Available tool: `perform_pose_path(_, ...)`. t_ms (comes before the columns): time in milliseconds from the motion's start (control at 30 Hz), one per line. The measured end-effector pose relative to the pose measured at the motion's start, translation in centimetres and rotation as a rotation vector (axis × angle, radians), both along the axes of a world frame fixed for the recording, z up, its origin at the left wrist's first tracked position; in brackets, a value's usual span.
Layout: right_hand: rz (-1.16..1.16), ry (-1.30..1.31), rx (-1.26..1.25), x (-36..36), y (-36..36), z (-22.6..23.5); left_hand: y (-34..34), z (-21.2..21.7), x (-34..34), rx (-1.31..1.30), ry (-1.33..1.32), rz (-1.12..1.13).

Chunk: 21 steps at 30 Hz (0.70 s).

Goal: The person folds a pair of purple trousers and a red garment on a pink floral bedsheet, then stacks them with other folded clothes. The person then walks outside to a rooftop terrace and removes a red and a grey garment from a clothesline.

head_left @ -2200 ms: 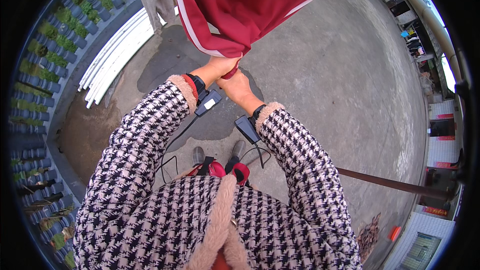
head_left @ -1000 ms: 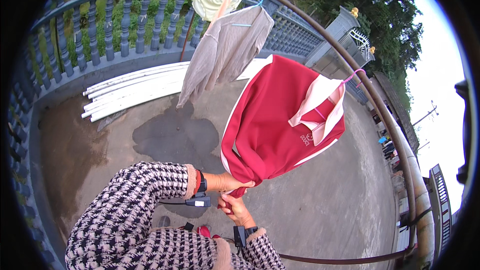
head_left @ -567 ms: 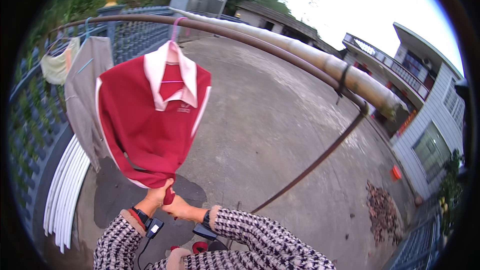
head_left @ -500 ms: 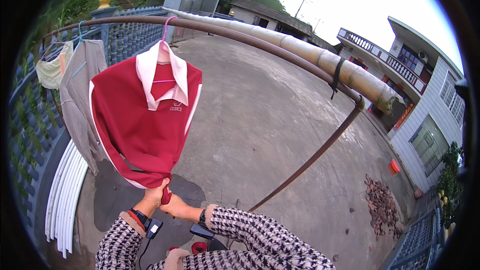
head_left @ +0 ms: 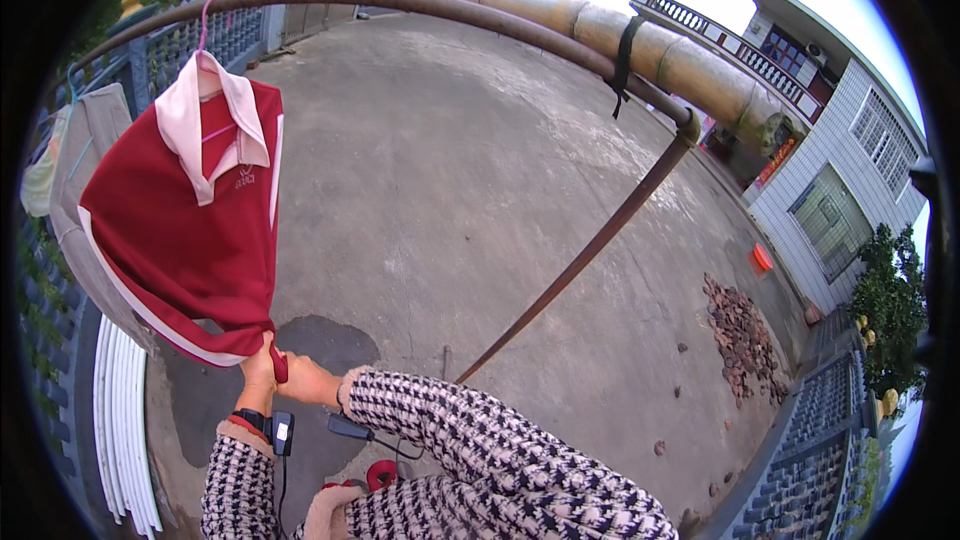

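A red long-sleeved shirt [head_left: 200, 230] with a white collar and white side stripes hangs on a pink hanger [head_left: 205, 25] from a brown metal rail [head_left: 400, 2]. Its lower part is bunched and drawn toward me. My left hand [head_left: 259, 365] is closed around the gathered red cloth. Beside and touching it, my right hand [head_left: 308, 380] is closed on the same bunched cloth, a red end of which sticks out between the two. Black bands with small devices sit at my wrists.
A grey garment [head_left: 85, 165] hangs left of the shirt. White pipes [head_left: 120, 430] lie below it along a blue fence [head_left: 60, 360]. A bamboo pole [head_left: 690, 65] is tied along the rail, and a slanting metal leg [head_left: 580, 260] stands right. Rubble [head_left: 740, 330] lies near a red basin [head_left: 762, 258].
The view has shifted, so the shirt, rail and hands appear farther left and higher. Both hands still grip the bunched cloth, and the shirt stays stretched toward me.
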State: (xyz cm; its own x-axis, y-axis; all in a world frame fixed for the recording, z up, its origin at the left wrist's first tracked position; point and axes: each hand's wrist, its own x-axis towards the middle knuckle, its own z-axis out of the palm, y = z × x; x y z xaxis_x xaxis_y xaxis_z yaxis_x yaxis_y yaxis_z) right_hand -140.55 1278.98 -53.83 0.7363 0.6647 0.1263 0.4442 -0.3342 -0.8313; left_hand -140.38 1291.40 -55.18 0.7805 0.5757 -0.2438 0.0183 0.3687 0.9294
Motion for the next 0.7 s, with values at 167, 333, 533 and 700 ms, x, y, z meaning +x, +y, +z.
perform_pose_path(167,0.023,-0.111,-0.094,0.1,-0.8,0.2,-0.7,-0.5,0.1,0.042,0.010,0.029)
perform_pose_path(333,0.020,-0.106,-0.167,0.2,-1.4,0.2,-1.3,-0.7,0.0,0.103,0.011,0.094)
perform_pose_path(533,-0.043,-0.044,-0.142,0.0,-2.6,0.1,-1.4,-1.0,0.4,0.148,0.087,0.155)
perform_pose_path(700,-0.127,-0.127,-0.013,-1.2,-2.9,1.0,-0.7,-1.0,0.0,0.007,0.050,-0.081)
